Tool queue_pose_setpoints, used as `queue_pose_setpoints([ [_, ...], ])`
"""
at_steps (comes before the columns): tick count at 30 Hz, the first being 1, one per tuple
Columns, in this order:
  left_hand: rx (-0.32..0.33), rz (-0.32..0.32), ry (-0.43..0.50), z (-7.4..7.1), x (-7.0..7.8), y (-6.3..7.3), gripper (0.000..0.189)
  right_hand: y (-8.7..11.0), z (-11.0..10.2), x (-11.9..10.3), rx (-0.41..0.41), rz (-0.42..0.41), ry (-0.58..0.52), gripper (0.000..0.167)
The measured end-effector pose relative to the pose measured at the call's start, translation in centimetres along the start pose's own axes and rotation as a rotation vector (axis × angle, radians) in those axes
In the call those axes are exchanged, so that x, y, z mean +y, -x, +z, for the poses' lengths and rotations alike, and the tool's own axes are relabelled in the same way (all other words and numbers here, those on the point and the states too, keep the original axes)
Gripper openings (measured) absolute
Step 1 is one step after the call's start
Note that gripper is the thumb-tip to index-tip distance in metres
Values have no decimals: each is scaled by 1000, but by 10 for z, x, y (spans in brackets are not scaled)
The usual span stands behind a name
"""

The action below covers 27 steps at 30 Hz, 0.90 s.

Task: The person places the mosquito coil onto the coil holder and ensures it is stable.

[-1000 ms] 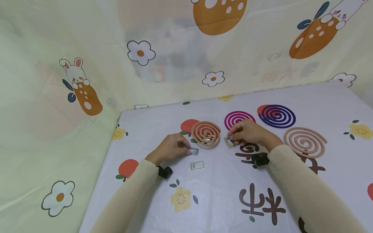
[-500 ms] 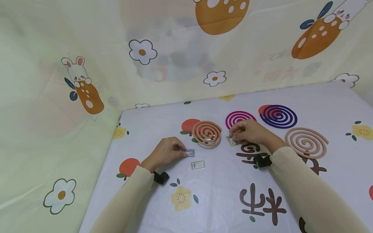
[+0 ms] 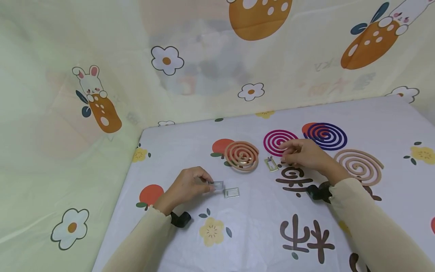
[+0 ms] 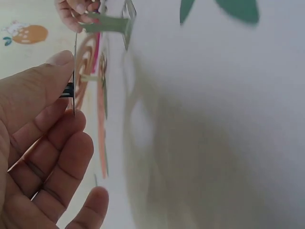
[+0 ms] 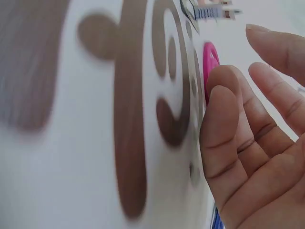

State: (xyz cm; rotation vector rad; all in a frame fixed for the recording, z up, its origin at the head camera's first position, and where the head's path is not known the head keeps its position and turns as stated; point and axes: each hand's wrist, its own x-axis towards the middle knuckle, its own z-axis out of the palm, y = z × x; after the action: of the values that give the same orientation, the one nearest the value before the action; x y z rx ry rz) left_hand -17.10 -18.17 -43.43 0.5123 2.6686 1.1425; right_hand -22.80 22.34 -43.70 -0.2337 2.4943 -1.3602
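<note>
Between thumb and fingers, my left hand (image 3: 186, 187) pinches a small rectangular metal mosquito-coil stand (image 3: 217, 185), held above the cloth. The left wrist view shows this stand edge-on as a thin plate with a dark upright tab (image 4: 68, 89). Just right of it, a second silvery stand (image 3: 232, 192) lies on the cloth. My right hand (image 3: 307, 154) hovers with relaxed fingers and holds nothing. To its left, apart from the fingertips, lies a gold-toned stand (image 3: 271, 164) with a raised prong. A tan mosquito coil (image 3: 234, 166) has something shiny near its lower middle.
Behind the right hand lie a magenta mosquito coil (image 3: 272, 135) and a dark purple coil (image 3: 342, 141). Another tan coil (image 3: 376, 162) is partly behind the right forearm. A patterned cloth (image 3: 251, 234) covers the table, and a hanging sheet (image 3: 204, 109) stands behind it.
My right hand has let go of the gold-toned stand and moved right. My left hand has moved left and toward me with its stand, close to the silvery stand on the cloth.
</note>
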Motion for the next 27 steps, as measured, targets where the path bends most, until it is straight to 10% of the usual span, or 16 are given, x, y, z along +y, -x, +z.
queue_pose_setpoints([
  [15,-136,135,113,22,36,30,14,44,-56,33,112,29,87,50],
  [27,-225,208,5,51,48,29,12,75,-100,62,257,76,203,52],
])
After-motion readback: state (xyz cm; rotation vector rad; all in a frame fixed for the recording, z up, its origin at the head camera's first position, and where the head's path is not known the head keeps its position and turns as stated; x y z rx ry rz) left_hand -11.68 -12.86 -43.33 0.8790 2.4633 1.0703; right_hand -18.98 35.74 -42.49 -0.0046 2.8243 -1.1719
